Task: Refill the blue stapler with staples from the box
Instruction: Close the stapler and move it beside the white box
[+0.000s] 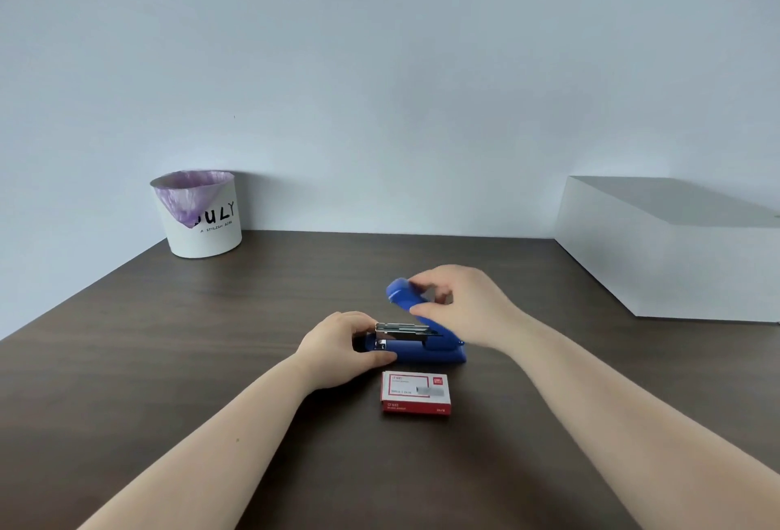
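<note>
The blue stapler (426, 354) lies on the dark wooden table (169, 360) at the centre, its nose pointing left. My left hand (342, 346) grips the front end of its base. My right hand (460, 303) pinches the blue top cover (399, 293), which is swung up and back, baring the metal staple channel (403, 330). A red and white staple box (415, 392) lies closed on the table just in front of the stapler, touching neither hand.
A white bin (198, 215) with a purple liner stands at the back left against the wall. A large white box (671, 246) sits at the back right. The table's left edge runs diagonally.
</note>
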`<action>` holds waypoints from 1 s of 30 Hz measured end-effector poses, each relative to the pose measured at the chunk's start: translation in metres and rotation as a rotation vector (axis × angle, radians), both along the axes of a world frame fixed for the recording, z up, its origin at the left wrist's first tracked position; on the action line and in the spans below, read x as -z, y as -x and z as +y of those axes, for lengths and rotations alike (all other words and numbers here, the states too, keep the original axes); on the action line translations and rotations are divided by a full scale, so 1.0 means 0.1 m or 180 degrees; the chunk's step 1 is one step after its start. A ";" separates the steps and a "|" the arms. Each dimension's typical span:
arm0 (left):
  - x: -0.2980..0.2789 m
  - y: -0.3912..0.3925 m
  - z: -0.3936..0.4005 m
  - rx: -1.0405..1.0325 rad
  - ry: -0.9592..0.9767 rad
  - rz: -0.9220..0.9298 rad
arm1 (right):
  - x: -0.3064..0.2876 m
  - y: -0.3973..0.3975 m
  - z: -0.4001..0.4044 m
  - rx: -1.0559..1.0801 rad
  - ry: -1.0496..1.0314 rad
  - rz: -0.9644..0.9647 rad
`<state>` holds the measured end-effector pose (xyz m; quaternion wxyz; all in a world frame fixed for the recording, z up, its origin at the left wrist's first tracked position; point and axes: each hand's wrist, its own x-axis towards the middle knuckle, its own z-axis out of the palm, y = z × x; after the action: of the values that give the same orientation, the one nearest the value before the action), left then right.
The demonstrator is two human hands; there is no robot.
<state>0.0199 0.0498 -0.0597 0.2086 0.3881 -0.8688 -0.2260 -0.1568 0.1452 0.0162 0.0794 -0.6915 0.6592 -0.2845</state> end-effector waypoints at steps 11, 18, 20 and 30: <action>0.01 -0.02 -0.02 0.0034 -0.0111 -0.0032 | 0.35 0.20 -0.09 0.0065 -0.0535 0.0527; -0.17 -0.22 -0.09 -0.0049 -0.1177 0.1083 | 0.31 0.31 -0.05 0.0087 -0.0525 0.0555; -0.20 -0.26 -0.12 -0.0332 -0.1174 0.1201 | 0.29 0.32 -0.02 0.0078 -0.0495 0.0502; -0.15 0.22 -0.21 -0.1147 -0.0448 0.0849 | 0.43 0.37 -0.06 0.0321 -0.0317 0.0303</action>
<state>-0.0025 0.0292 -0.0445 0.3309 0.5173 -0.7323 -0.2943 -0.1939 0.1389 -0.0271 0.0678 -0.6654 0.7096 -0.2218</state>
